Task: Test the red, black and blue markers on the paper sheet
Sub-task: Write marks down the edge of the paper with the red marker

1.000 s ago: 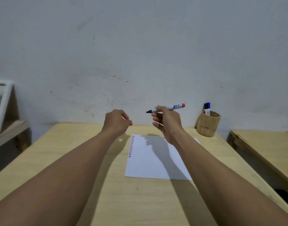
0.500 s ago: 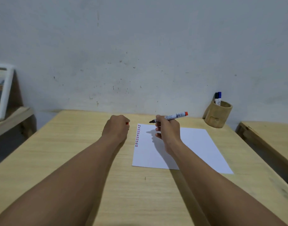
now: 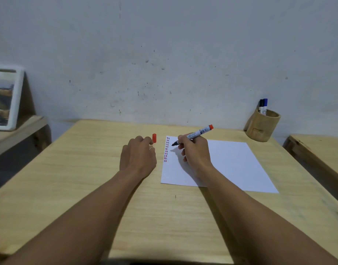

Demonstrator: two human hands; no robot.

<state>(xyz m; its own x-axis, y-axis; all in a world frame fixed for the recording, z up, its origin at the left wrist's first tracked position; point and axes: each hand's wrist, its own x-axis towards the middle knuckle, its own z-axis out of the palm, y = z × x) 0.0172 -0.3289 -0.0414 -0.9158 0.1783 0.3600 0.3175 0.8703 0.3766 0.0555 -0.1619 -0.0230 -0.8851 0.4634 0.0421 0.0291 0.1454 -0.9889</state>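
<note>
My right hand [image 3: 196, 152] grips the uncapped red marker [image 3: 197, 133], its dark tip just above the top left corner of the white paper sheet [image 3: 233, 165]. A column of short red, black and blue strokes [image 3: 166, 149] runs down the sheet's left edge. My left hand [image 3: 138, 156] rests on the table left of the sheet, with the red cap [image 3: 154, 138] upright at its fingertips. The black marker [image 3: 261, 105] and the blue marker [image 3: 265, 105] stand capped in the wooden cup [image 3: 262, 127].
The wooden table [image 3: 88, 184] ends at a grey wall behind. A second wooden surface [image 3: 321, 150] lies to the right across a gap. On the left, a low shelf [image 3: 15, 129] carries a white-framed picture [image 3: 5, 98].
Both hands came down from mid-air to the table. The marker tip dropped to the sheet's top left corner, and the red cap now shows at my left fingertips.
</note>
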